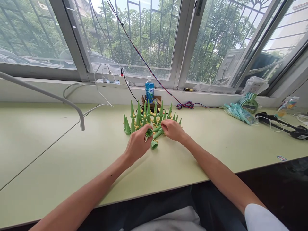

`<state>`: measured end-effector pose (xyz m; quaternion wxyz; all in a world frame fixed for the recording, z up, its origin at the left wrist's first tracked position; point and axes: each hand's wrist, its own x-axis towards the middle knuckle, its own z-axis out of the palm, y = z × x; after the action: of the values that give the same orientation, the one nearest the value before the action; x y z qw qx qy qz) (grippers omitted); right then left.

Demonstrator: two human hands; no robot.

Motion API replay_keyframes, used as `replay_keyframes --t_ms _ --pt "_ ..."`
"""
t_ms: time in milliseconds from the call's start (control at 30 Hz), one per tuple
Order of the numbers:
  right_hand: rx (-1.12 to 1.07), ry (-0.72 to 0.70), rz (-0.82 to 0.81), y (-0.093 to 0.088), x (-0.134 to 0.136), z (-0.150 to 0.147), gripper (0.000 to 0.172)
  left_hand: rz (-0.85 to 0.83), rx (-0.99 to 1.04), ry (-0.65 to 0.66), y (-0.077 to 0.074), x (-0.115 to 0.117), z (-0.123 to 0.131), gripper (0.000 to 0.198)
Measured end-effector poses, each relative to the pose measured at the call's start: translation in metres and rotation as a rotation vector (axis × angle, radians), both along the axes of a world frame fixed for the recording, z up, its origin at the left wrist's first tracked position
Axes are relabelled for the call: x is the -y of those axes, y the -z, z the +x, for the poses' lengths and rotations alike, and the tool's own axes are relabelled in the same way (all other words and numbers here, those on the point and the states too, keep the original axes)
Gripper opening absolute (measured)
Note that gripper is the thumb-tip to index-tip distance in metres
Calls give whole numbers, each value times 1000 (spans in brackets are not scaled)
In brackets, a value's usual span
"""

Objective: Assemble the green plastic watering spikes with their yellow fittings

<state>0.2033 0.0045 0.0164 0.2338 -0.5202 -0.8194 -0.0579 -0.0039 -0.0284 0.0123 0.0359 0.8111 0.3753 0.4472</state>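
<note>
My left hand [139,143] is closed round a green plant watering spike [149,132], its round open end facing me. Just to the right, my right hand [173,129] is at the near edge of the group with fingers pinched together; what they hold, if anything, is hidden. Between and below the hands, a loose green spike [154,145] lies on its side with its hollow end toward me. Behind them, several green cone-shaped spikes [139,112] with small yellow valves stand upright in a cluster.
The pale green table [96,160] runs up to the window sill. Behind the cluster are a cardboard box [157,98] and a bottle of blue liquid [149,89]. To the right lie coiled cable [185,105], bagged teal items [238,112] and a black device [281,123]. A white curved bar [48,91] crosses at left.
</note>
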Motion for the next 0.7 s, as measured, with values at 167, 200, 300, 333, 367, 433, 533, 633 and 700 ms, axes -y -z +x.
replay_keyframes --t_ms 167,200,300,333,367,433,533,633,700 --pt "-47 46 1 7 -1 0 17 -21 -1 -17 0 -1 -1 14" --pt "-69 48 2 7 -1 0 17 -21 -2 -21 0 -1 -1 14" --pt "-194 -18 32 6 1 -3 17 -20 -1 -26 0 -1 -1 13" --pt "-247 -62 47 5 3 -5 17 -23 1 -27 0 -1 -1 13" --pt "-301 -111 59 4 5 -7 18 -27 2 -28 0 -1 -1 13" --pt "-368 -198 59 3 10 -13 23 -35 6 -36 0 -1 -1 13" --pt "-402 -301 39 2 15 -21 25 -42 16 -49 0 -2 -1 12" --pt "-413 -370 -3 3 18 -25 25 -45 29 -49 0 -3 -1 12" --pt "-430 -407 -28 5 19 -27 24 -50 36 -44 0 -3 -1 11"
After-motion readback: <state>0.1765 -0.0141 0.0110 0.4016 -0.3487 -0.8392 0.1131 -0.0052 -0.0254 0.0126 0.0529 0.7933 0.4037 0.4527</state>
